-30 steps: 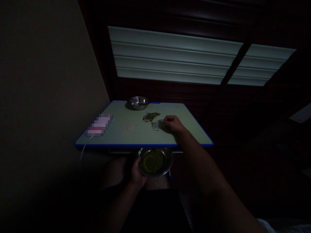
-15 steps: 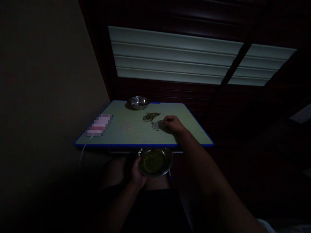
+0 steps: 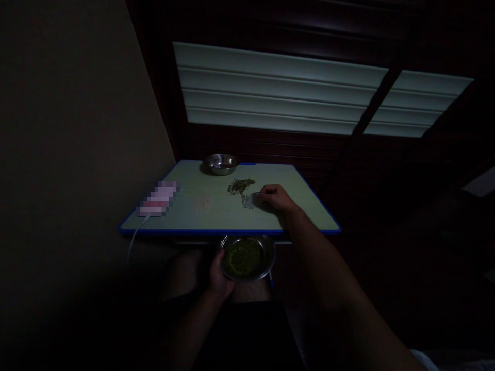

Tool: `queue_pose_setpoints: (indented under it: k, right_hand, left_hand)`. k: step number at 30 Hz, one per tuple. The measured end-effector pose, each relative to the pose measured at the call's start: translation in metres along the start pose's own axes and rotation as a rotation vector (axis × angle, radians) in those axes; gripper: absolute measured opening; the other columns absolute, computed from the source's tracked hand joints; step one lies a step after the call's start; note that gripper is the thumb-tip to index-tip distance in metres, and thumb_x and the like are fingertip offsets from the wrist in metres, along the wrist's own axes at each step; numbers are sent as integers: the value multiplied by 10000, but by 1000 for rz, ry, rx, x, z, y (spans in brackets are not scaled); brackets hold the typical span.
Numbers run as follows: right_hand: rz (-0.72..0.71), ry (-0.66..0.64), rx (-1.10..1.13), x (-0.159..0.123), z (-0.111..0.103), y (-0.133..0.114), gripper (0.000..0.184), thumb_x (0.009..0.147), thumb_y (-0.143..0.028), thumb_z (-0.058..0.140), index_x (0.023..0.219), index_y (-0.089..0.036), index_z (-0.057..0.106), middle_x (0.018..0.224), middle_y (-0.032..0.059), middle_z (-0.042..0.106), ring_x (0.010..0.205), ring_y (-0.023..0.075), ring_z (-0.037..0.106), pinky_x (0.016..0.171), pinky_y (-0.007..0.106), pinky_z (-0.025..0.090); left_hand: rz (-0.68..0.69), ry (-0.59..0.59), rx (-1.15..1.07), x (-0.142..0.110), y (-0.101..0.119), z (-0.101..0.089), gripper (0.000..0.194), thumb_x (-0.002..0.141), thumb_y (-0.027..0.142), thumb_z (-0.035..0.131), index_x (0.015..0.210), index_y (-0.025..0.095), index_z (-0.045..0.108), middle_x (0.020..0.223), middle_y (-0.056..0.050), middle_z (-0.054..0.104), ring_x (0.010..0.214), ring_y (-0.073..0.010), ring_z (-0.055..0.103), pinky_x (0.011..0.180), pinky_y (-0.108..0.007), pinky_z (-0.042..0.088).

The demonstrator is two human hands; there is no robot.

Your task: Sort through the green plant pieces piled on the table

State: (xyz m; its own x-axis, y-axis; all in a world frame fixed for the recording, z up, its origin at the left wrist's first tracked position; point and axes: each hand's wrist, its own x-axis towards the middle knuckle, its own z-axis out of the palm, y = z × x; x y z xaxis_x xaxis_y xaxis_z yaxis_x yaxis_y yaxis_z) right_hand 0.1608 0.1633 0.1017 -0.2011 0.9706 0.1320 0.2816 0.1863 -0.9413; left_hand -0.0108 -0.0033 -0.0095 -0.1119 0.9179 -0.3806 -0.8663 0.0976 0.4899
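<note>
My left hand [image 3: 221, 275] grips the left rim of a metal bowl [image 3: 270, 257], held just below the table's front edge over my lap. Small green grains, perhaps mung beans [image 3: 243, 256], fill much of it. Above the tabletop, my right hand [image 3: 275, 197] pinches a thin, pale, translucent scraper-like piece [image 3: 252, 199], its far edge down at the table. Touching or close to that edge are a few loose grains. Just beyond lies a scattered pile of brownish-green grains [image 3: 240, 186]. The dim light hides the piece's exact kind.
A second metal bowl [image 3: 221, 164] stands at the table's back edge. On the left lies a blurred pink phone-like object [image 3: 158, 199] with a white cable [image 3: 133, 238] hanging over the edge. The pale table [image 3: 193, 219] has a blue rim; a wall [image 3: 77, 129] rises at left.
Hardly anything differs. Both hands, the bowl and the pale piece stay nearly in place; the view has shifted very slightly.
</note>
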Motion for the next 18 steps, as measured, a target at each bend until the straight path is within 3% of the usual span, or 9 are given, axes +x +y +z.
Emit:
queue_pose_setpoints:
  k: [18]
  right_hand:
    - [7,-62,12,0,0,0,265,564,-394,679,634,-155,588,525,-23,494,485,81,393,475,242,284]
  left_hand:
    - [-16,12,-7,1,0,-2,286,764,319,589,963,156,714,917,-97,750,1020,-294,655,943,-451,478]
